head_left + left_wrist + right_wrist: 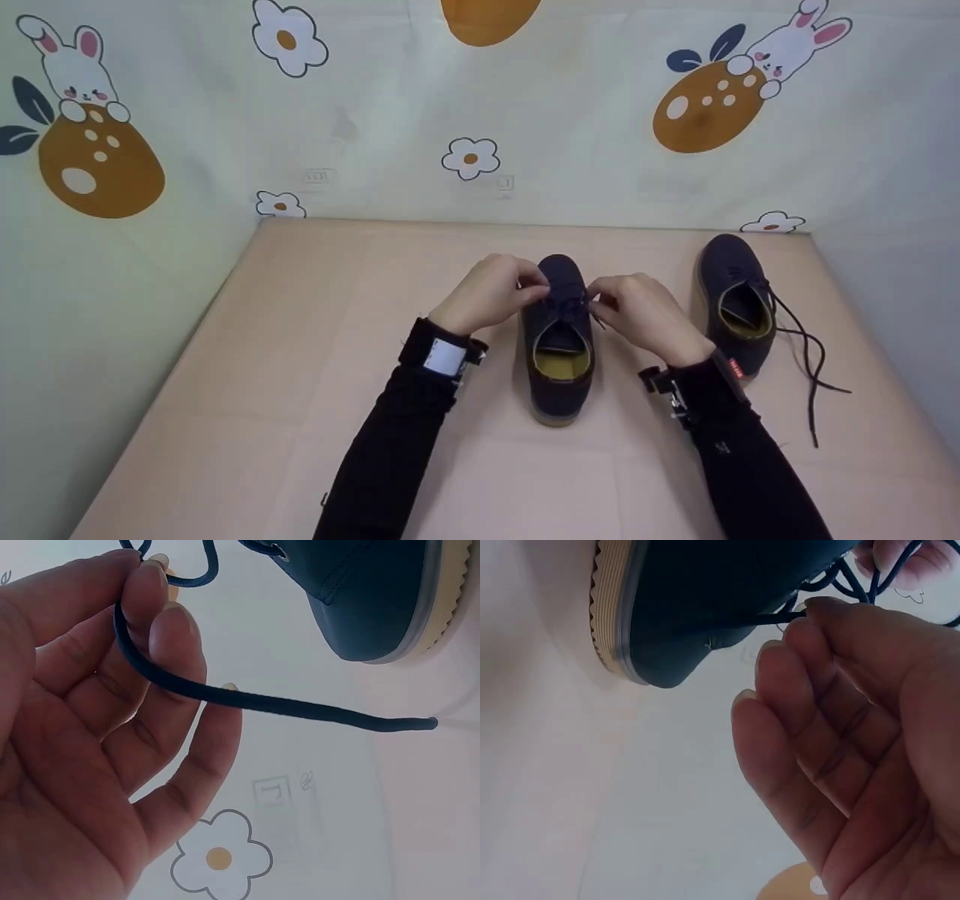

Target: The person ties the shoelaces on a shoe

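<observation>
A dark navy lace-up shoe (559, 397) stands on the table between both hands, its toe pointing away from me and its yellow insole showing. My left hand (495, 292) is at the left of its lacing, thumb and forefinger pinching a dark shoelace (300, 709). The free end of that lace trails across the fingers in the left wrist view. On the other side, my right hand (637, 311) pinches another part of the lace (772, 618) between thumb and forefinger, its other fingers loosely bent. Lace loops show between the hands in the right wrist view.
A matching shoe (731, 262) stands to the right, close beyond my right wrist. Its untied laces (806, 360) spread over the pale table (300, 337). Behind the table hangs a light cloth (390, 112) printed with rabbits and flowers.
</observation>
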### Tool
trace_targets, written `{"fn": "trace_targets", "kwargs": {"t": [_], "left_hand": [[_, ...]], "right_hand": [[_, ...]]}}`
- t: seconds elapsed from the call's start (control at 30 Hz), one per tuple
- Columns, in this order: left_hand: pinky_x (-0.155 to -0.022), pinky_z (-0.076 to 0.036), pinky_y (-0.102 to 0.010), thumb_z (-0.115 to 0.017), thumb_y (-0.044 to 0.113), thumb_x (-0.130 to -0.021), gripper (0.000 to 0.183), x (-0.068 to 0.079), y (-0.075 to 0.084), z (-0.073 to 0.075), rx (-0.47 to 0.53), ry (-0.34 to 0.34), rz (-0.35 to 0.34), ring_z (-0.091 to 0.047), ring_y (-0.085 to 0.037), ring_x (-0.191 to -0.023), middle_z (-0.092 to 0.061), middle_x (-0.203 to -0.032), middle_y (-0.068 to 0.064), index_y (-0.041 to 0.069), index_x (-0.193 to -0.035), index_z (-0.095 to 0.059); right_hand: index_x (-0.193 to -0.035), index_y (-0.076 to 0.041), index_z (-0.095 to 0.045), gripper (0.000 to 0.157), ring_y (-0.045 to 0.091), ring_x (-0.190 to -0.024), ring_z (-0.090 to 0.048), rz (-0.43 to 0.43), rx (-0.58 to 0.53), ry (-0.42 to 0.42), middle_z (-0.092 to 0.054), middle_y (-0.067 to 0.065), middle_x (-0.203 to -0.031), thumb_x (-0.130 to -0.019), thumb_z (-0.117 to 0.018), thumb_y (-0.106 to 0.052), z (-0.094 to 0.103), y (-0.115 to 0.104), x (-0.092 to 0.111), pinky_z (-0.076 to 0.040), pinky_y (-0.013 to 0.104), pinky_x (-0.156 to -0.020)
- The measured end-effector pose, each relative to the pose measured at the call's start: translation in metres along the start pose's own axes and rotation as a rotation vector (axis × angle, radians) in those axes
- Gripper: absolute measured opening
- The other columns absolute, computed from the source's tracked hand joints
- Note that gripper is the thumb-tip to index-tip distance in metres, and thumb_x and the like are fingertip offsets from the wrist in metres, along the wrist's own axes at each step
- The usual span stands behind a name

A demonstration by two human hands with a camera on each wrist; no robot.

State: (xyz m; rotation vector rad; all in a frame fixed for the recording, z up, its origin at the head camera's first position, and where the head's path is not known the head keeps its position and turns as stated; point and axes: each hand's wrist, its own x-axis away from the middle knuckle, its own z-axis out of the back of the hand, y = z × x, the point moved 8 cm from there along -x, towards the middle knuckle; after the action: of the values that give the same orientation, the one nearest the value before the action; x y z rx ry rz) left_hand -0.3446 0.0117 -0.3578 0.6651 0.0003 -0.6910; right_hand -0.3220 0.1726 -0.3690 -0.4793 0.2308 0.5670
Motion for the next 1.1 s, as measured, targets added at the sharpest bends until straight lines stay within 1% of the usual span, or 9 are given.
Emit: {"fn": "trace_targets", "kwargs": {"t": [0.2, 0.37, 0.43, 0.5, 0.6, 0.7, 0.77, 0.93, 1.1], "left_hand": [[-0.076, -0.049, -0.027, -0.068, 0.019, -0.096, 0.013, 0.000, -0.001, 0.002, -0.009, 0.000, -0.002, -0.063, -0.009, -0.079, -0.072, -0.087, 0.003, 0.010, -0.096, -0.077], [-0.077, -0.049, -0.027, -0.068, 0.018, -0.096, 0.013, 0.001, -0.007, 0.005, 0.001, 0.008, 0.017, -0.063, -0.011, -0.081, -0.072, -0.089, 0.001, 0.009, -0.097, -0.077], [-0.077, -0.049, -0.028, -0.068, 0.018, -0.096, 0.013, 0.001, -0.009, 0.005, 0.000, 0.009, 0.024, -0.063, -0.012, -0.081, -0.072, -0.089, 0.000, 0.008, -0.097, -0.077], [-0.077, -0.049, -0.028, -0.068, 0.018, -0.095, 0.013, 0.002, -0.011, 0.004, 0.000, 0.003, 0.029, -0.063, -0.012, -0.081, -0.072, -0.089, 0.000, 0.008, -0.097, -0.077], [-0.077, -0.049, -0.028, -0.069, 0.018, -0.095, 0.013, 0.002, -0.013, 0.000, 0.005, -0.014, 0.026, -0.063, -0.012, -0.080, -0.072, -0.088, 0.000, 0.008, -0.097, -0.077], [-0.077, -0.049, -0.027, -0.070, 0.018, -0.094, 0.013, 0.001, -0.012, -0.002, 0.014, -0.022, 0.015, -0.063, -0.011, -0.080, -0.072, -0.088, 0.001, 0.008, -0.097, -0.077], [-0.077, -0.049, -0.027, -0.070, 0.019, -0.094, 0.013, 0.001, -0.012, -0.003, 0.013, -0.023, 0.012, -0.063, -0.011, -0.080, -0.072, -0.088, 0.001, 0.008, -0.096, -0.077], [-0.077, -0.049, -0.026, -0.069, 0.021, -0.095, 0.015, 0.000, -0.011, -0.006, 0.010, -0.036, 0.016, -0.064, -0.009, -0.080, -0.073, -0.088, 0.002, 0.009, -0.097, -0.078], [-0.076, -0.049, -0.027, -0.069, 0.020, -0.095, 0.014, 0.001, -0.014, 0.000, 0.019, -0.028, 0.041, -0.063, -0.010, -0.080, -0.071, -0.087, 0.002, 0.009, -0.096, -0.077]], "right_hand": [[-0.091, -0.009, -0.075, 0.003, 0.011, -0.055, -0.055, -0.145, 0.031, -0.011, -0.063, -0.005, -0.063, -0.090, -0.072, -0.009, 0.016, 0.030, 0.008, -0.043, 0.033, -0.055], [-0.093, -0.005, -0.075, 0.007, 0.020, -0.058, -0.058, -0.330, 0.097, -0.016, -0.067, 0.002, -0.069, -0.090, -0.070, -0.009, 0.034, 0.056, 0.023, -0.044, 0.038, -0.058], [-0.098, -0.003, -0.074, 0.011, 0.021, -0.060, -0.059, -0.365, 0.101, -0.036, -0.068, 0.004, -0.072, -0.090, -0.070, -0.010, 0.035, 0.058, 0.025, -0.045, 0.039, -0.059], [-0.103, -0.003, -0.073, 0.016, 0.020, -0.060, -0.060, -0.349, 0.086, -0.056, -0.068, 0.004, -0.072, -0.090, -0.070, -0.010, 0.032, 0.054, 0.024, -0.046, 0.039, -0.059], [-0.109, -0.002, -0.072, 0.021, 0.015, -0.060, -0.059, -0.240, 0.037, -0.076, -0.066, 0.000, -0.070, -0.089, -0.072, -0.010, 0.021, 0.036, 0.015, -0.046, 0.036, -0.059], [-0.105, -0.004, -0.074, 0.018, 0.010, -0.060, -0.058, -0.113, -0.001, -0.085, -0.065, -0.004, -0.068, -0.089, -0.074, -0.010, 0.009, 0.014, 0.006, -0.047, 0.034, -0.059], [-0.101, -0.006, -0.076, 0.015, 0.009, -0.060, -0.057, -0.062, -0.006, -0.087, -0.065, -0.005, -0.070, -0.088, -0.075, -0.012, 0.001, 0.004, 0.002, -0.046, 0.033, -0.059], [-0.093, -0.010, -0.078, 0.007, 0.010, -0.062, -0.057, -0.028, 0.030, -0.063, -0.068, -0.004, -0.075, -0.088, -0.077, -0.014, -0.006, -0.003, -0.001, -0.046, 0.035, -0.060], [-0.091, -0.010, -0.078, 0.004, 0.012, -0.064, -0.060, -0.040, 0.017, -0.014, -0.070, -0.003, -0.076, -0.089, -0.075, -0.011, 0.005, 0.005, 0.002, -0.048, 0.035, -0.061]]}}
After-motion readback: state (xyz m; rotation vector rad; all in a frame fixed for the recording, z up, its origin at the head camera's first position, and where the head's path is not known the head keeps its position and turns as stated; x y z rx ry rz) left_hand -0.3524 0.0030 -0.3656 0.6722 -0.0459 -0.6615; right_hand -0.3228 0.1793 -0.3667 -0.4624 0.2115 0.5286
